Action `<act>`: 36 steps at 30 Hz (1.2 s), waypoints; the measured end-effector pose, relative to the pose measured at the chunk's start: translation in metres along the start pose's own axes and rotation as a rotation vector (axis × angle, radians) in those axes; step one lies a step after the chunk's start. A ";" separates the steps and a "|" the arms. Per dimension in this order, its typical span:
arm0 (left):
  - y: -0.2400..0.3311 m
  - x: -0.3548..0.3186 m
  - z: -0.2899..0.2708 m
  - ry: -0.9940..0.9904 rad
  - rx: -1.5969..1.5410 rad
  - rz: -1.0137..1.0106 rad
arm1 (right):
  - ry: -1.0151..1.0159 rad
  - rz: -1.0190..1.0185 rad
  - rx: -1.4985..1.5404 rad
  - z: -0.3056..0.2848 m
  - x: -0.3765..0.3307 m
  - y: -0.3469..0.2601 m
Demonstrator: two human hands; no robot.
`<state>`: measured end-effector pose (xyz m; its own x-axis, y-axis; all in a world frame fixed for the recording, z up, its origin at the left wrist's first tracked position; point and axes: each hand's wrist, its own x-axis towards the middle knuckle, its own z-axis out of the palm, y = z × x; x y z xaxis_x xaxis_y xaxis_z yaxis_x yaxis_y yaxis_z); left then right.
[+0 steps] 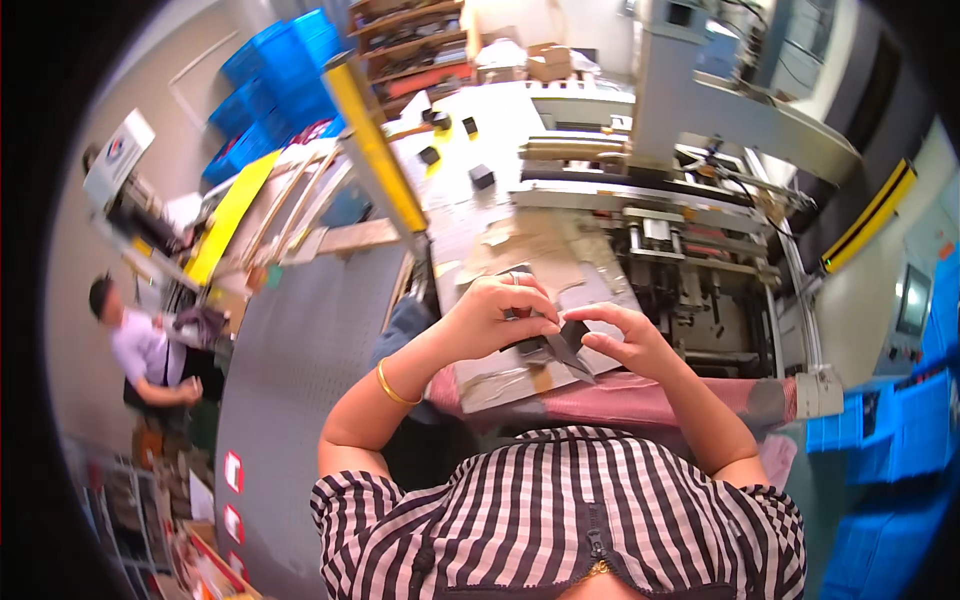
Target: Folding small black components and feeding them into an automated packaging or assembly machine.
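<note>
Close to my chest, a small dark grey folded box piece (566, 352) is held over the near end of the worktable (480, 385). My left hand (503, 318) is closed on it, thumb and fingers pinching its upper left part. My right hand (632, 342) is at its right side, index finger on the far edge and thumb on the near one, with dark material between them. The piece looks partly folded, with a flap pointing down toward me. My left fingers hide part of it. Several small black boxes (482, 177) sit farther up the table.
A machine with rails and rollers (690, 240) stands right of the table. A yellow-faced post (375, 145) rises at its left, beside a grey panel (300, 350). Pink padding (700, 400) lines the near edge. Blue crates (900, 425) are stacked right; another person (150, 350) is far left.
</note>
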<state>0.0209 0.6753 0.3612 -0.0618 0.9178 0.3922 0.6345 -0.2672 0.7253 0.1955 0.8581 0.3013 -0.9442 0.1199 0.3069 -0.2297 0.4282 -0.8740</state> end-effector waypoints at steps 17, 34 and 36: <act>-0.187 0.309 0.022 0.211 -0.243 -0.152 | 0.282 0.107 0.117 -0.270 0.158 0.154; -0.150 0.219 -0.004 0.103 0.217 0.115 | 0.360 -0.003 -0.032 -0.118 0.086 0.095; -0.156 0.140 -0.012 0.046 0.074 -0.097 | -0.068 0.029 0.017 -0.046 0.047 0.087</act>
<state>-0.0963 0.8418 0.3094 -0.1598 0.9235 0.3487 0.6789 -0.1537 0.7180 0.1416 0.9425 0.2571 -0.9642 0.0703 0.2555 -0.2056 0.4100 -0.8886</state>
